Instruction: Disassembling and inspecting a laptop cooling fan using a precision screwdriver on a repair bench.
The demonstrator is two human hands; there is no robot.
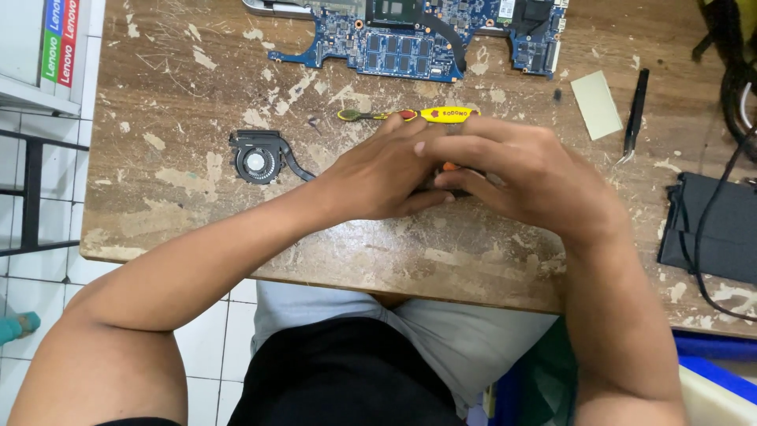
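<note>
Small dark part (448,186) mostly hidden between both hands, fingers (441,175) curled around it, orange bit peeking, grip unclear

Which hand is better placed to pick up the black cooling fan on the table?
Probably the left. The left hand lies nearer the cooling fan, which sits on its side of the wooden table. The right hand would have to cross over it.

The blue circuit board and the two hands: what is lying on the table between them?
In the head view, a yellow-handled tool lies between the blue circuit board and the hands, touching the left hand and right hand fingers. Otherwise only worn tabletop.
</note>
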